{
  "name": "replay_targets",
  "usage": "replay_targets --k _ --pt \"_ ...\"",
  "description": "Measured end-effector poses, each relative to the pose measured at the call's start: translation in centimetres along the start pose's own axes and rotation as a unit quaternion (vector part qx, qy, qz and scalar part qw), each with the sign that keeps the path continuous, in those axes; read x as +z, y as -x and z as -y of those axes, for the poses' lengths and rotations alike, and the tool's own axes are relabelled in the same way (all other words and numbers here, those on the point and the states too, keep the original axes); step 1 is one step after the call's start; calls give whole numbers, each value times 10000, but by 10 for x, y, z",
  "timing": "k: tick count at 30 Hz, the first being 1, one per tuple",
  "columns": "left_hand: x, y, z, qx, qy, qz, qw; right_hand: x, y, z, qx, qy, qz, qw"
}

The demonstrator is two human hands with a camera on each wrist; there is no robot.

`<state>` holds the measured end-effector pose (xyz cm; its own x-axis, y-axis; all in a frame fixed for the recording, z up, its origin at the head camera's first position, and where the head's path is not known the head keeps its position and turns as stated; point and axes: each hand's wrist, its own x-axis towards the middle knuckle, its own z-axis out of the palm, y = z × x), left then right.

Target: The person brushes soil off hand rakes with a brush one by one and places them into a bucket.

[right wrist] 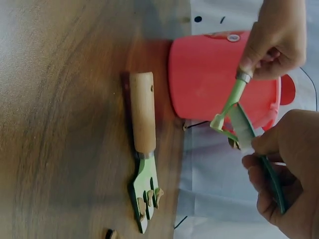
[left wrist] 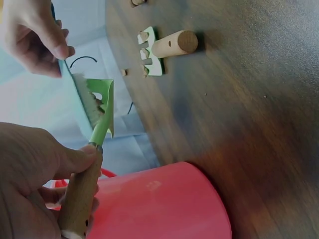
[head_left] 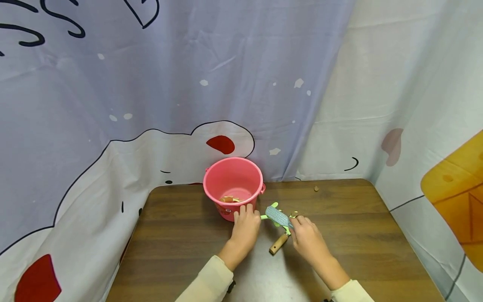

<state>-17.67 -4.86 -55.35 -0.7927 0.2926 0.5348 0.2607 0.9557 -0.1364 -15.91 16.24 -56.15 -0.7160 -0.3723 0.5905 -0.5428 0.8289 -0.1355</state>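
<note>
My left hand [head_left: 245, 230] grips the wooden handle of a small light green hand rake [left wrist: 82, 199], whose bent head points toward the other hand. A green brush [head_left: 278, 217] with pale bristles is held by my right hand [head_left: 307, 239]. In both wrist views the bristles lie against the rake's head, where brown clumps [right wrist: 233, 143] cling. Below the hands, a green hand fork [right wrist: 143, 119] with a wooden handle lies on the table, brown bits stuck about its tines. Close behind my left hand stands a pink bucket [head_left: 226, 176].
Brown and pale pieces [head_left: 229, 199] lie at the bottom of the bucket. One small brown lump [head_left: 316, 188] sits near the back edge of the wooden table [head_left: 181, 247]. A printed curtain [head_left: 264, 84] hangs behind it and along the right side.
</note>
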Motion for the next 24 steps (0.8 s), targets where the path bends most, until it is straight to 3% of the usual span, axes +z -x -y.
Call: replay_targets --k 6,24 --pt "3 1 -4 -9 -51 10 10000 5 0 8 237 473 -19 9986" --pt "15 11 2 37 -214 -259 9994 -1 1 3 709 504 458 9952"
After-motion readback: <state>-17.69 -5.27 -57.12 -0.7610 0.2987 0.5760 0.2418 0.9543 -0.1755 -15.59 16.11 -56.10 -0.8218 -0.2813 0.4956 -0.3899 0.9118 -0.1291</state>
